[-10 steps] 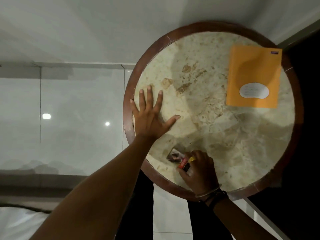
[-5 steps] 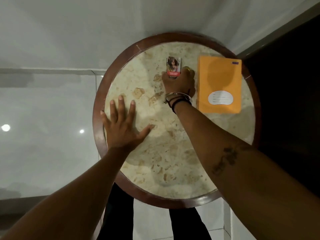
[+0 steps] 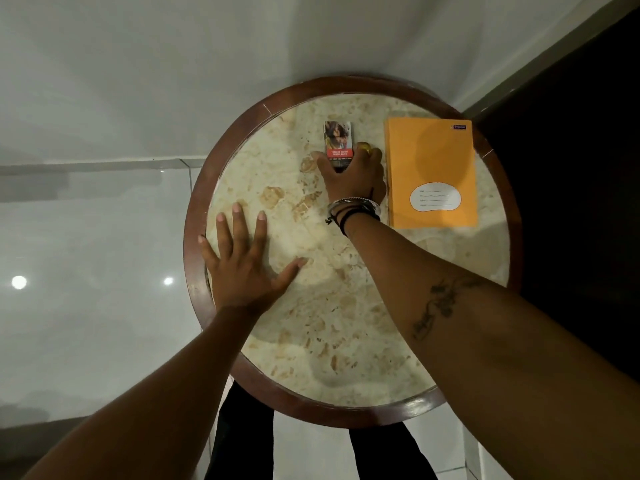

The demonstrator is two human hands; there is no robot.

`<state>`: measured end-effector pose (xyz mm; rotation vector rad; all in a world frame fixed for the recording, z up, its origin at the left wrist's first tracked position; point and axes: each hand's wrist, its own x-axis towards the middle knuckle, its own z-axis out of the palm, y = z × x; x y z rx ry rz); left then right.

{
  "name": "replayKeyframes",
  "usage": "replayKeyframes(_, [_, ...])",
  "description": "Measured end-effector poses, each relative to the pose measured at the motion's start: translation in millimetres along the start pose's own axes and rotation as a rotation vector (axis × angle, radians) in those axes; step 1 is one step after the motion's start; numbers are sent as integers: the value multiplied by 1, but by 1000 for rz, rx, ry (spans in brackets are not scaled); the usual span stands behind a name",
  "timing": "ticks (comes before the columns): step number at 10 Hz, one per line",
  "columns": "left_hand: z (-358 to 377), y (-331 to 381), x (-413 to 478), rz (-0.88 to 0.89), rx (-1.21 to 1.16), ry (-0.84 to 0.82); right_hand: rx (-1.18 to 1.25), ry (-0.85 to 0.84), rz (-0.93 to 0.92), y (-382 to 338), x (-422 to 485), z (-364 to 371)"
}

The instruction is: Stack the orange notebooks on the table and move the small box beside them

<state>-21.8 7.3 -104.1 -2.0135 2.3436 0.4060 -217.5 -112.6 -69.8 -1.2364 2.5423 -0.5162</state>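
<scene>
An orange notebook stack (image 3: 431, 171) with a white label lies at the far right of the round marble table (image 3: 346, 306); only the top cover shows. The small box (image 3: 338, 142), printed with a picture and a red band, lies flat just left of the notebooks. My right hand (image 3: 353, 178) covers the box's near end, thumb on its left side and fingers on its right, and it also holds something small and yellow. My left hand (image 3: 242, 268) rests flat on the table's left side, fingers spread, holding nothing.
The table has a raised dark wooden rim (image 3: 194, 237). A white wall runs behind it, a dark panel (image 3: 571, 168) stands to the right, and glossy white floor tiles (image 3: 86, 271) lie to the left. My legs (image 3: 242, 445) show under the near edge.
My right hand carried the small box from the table's near edge to the far side, beside the notebooks, and set it flat there. My left hand stayed pressed on the table.
</scene>
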Motion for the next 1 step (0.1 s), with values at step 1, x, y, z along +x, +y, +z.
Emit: replayKeyframes(1, [3,1,-1,3,-12,12,91,-17,60,8,-4,-8])
